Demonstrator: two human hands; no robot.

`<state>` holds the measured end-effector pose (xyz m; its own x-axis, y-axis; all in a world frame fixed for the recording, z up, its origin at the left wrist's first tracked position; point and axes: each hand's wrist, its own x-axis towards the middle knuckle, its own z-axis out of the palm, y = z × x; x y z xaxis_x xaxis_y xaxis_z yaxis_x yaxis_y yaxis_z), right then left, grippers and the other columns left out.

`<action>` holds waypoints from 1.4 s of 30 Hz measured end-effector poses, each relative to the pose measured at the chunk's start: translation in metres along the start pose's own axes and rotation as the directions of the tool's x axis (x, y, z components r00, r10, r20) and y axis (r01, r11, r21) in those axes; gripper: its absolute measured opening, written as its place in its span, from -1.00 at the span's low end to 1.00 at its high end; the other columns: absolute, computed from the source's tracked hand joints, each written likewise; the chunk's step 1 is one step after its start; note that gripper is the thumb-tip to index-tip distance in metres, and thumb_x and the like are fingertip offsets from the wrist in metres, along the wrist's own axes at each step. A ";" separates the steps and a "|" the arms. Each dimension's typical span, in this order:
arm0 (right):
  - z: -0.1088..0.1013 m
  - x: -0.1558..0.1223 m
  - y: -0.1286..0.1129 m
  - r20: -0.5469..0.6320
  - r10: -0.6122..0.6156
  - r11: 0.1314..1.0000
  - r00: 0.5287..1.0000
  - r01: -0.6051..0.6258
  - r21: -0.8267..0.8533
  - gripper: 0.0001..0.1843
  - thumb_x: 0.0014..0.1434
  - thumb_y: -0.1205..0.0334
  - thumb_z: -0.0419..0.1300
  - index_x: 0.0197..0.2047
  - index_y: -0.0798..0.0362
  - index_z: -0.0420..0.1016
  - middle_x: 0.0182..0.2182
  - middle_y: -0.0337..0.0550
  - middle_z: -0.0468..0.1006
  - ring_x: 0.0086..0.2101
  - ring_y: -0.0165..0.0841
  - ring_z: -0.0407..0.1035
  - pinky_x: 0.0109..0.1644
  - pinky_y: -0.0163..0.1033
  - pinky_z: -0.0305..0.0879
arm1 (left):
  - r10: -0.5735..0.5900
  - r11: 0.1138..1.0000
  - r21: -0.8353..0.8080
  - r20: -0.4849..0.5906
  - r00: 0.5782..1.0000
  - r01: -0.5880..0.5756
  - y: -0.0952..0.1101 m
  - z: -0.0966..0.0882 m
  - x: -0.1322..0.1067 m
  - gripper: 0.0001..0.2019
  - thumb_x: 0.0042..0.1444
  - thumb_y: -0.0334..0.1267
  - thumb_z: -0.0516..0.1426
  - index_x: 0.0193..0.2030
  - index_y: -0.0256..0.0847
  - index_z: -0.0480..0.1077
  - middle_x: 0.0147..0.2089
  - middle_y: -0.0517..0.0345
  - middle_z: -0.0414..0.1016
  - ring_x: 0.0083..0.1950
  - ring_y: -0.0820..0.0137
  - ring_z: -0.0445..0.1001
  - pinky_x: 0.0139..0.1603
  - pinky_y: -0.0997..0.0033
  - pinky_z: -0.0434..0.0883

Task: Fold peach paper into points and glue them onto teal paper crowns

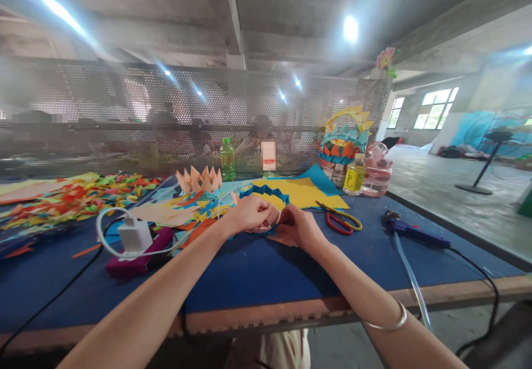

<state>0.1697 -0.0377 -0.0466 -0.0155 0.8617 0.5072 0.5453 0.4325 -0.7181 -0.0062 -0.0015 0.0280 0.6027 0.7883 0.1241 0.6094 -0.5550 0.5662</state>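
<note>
Both my hands meet over the middle of the blue-covered table (257, 280). My left hand (248, 214) and my right hand (296, 226) are closed, pinching a small pink folded paper piece (266, 224) between them. A silver bangle (384, 322) circles my right wrist. Just behind the hands lie a blue zigzag paper strip (266, 193) and a yellow paper sheet (305, 191). An orange paper crown (199, 180) stands further back.
Red-and-yellow scissors (341, 219) lie right of my hands, a blue glue gun (411, 233) with cord further right. A white charger (133, 236) sits on a magenta box at left, beside scattered paper scraps (78, 191). Bottles (354, 175) and a paper basket stand by the mesh screen.
</note>
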 end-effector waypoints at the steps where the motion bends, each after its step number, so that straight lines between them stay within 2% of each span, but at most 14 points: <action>1: 0.001 0.000 0.002 -0.002 0.004 1.000 1.000 -0.004 0.012 -0.83 -0.04 0.19 0.25 -0.47 0.02 0.31 -0.54 -0.27 0.52 -0.50 -0.41 0.39 -0.41 -0.35 0.25 | -0.016 1.000 0.019 0.014 1.000 0.016 0.001 0.000 0.000 -0.78 0.26 -0.16 0.15 -0.25 -0.32 0.42 -0.33 0.20 0.46 -0.39 0.46 0.45 -0.37 0.42 0.45; 5: 0.005 0.001 0.009 -0.015 0.017 0.998 1.000 -0.016 0.054 -0.79 -0.06 0.16 0.27 -0.43 0.01 0.30 -0.50 -0.26 0.54 -0.47 -0.38 0.42 -0.40 -0.33 0.28 | -0.042 0.998 0.058 0.043 0.998 0.039 0.004 -0.001 -0.002 -0.73 0.24 -0.19 0.15 -0.44 -0.29 0.37 -0.51 0.31 0.34 -0.52 0.52 0.34 -0.49 0.50 0.33; 8: 0.006 0.002 0.011 -0.012 0.025 0.996 1.000 -0.024 0.083 -0.78 -0.07 0.20 0.27 -0.39 0.01 0.29 -0.48 -0.26 0.56 -0.45 -0.37 0.46 -0.36 -0.32 0.31 | -0.016 0.999 0.052 0.025 1.000 0.015 0.005 -0.002 -0.002 -0.74 0.13 -0.32 0.14 -0.58 -0.26 0.32 -0.61 0.31 0.29 -0.55 0.50 0.31 -0.52 0.51 0.23; 10: 0.006 0.003 0.011 -0.007 0.031 0.995 1.000 -0.030 0.100 -0.77 -0.07 0.23 0.27 -0.36 0.00 0.29 -0.47 -0.28 0.57 -0.44 -0.37 0.47 -0.34 -0.31 0.34 | 0.006 1.000 0.031 0.021 1.000 -0.006 0.004 -0.003 -0.002 -0.77 0.05 -0.35 0.09 -0.61 -0.24 0.32 -0.63 0.28 0.31 -0.55 0.47 0.33 -0.53 0.49 0.20; 16: 0.007 0.004 0.011 0.006 0.053 0.990 0.999 -0.053 0.128 -0.73 -0.05 0.29 0.26 -0.28 -0.03 0.26 -0.49 -0.31 0.58 -0.44 -0.36 0.50 -0.34 -0.30 0.36 | 0.045 0.999 -0.018 0.030 0.999 -0.044 0.003 -0.002 -0.001 -0.84 -0.09 -0.30 0.02 -0.61 -0.22 0.33 -0.59 0.22 0.40 -0.51 0.43 0.36 -0.51 0.49 0.20; 22: 0.007 0.004 0.009 0.012 0.053 0.991 0.999 -0.054 0.119 -0.64 -0.12 0.20 0.34 -0.25 -0.02 0.30 -0.48 -0.28 0.59 -0.44 -0.33 0.51 -0.36 -0.30 0.36 | 0.044 0.999 -0.001 0.024 0.999 -0.044 0.004 -0.003 -0.001 -0.87 -0.14 -0.30 0.02 -0.62 -0.22 0.31 -0.57 0.20 0.39 -0.48 0.41 0.36 -0.46 0.48 0.21; 27: 0.005 0.003 0.006 0.028 0.051 0.994 0.998 -0.054 0.096 -0.74 -0.06 0.21 0.30 -0.26 0.02 0.39 -0.46 -0.24 0.61 -0.42 -0.34 0.50 -0.37 -0.34 0.33 | 0.047 0.999 0.022 0.006 0.999 -0.048 0.003 -0.004 0.000 -0.86 -0.13 -0.29 0.03 -0.62 -0.23 0.33 -0.60 0.22 0.36 -0.49 0.42 0.33 -0.46 0.46 0.17; 32: 0.005 0.005 0.010 0.033 0.040 0.998 0.999 -0.042 0.047 -0.89 -0.03 0.23 0.25 -0.39 0.07 0.47 -0.50 -0.25 0.59 -0.45 -0.38 0.44 -0.38 -0.38 0.25 | 0.048 0.999 0.013 0.002 0.999 -0.048 0.004 -0.003 0.000 -0.82 -0.09 -0.28 0.03 -0.62 -0.22 0.35 -0.62 0.25 0.34 -0.51 0.43 0.31 -0.47 0.46 0.15; 37: 0.006 0.006 0.010 0.031 0.031 1.000 0.999 -0.031 -0.005 -0.84 -0.05 0.19 0.24 -0.50 0.13 0.47 -0.59 -0.29 0.48 -0.48 -0.42 0.33 -0.46 -0.41 0.12 | 0.028 0.999 -0.026 0.015 0.999 -0.028 0.005 -0.003 -0.001 -0.85 -0.11 -0.29 0.03 -0.64 -0.20 0.27 -0.67 0.30 0.23 -0.61 0.49 0.19 -0.55 0.47 0.09; 42: 0.005 0.005 0.006 0.029 0.025 0.999 0.999 -0.024 -0.032 -0.78 -0.09 0.15 0.25 -0.57 0.14 0.44 -0.65 -0.35 0.32 -0.52 -0.48 0.21 -0.50 -0.42 -0.01 | 0.011 0.995 -0.103 0.024 1.000 -0.009 0.004 -0.003 -0.002 -0.86 -0.15 -0.28 0.07 -0.65 -0.19 0.22 -0.69 0.31 0.20 -0.63 0.51 0.15 -0.60 0.48 0.06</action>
<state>0.1681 -0.0294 -0.0507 -0.0264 0.8798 0.4746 0.5717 0.4028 -0.7148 -0.0066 -0.0047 0.0323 0.6219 0.7752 0.1107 0.5475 -0.5315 0.6463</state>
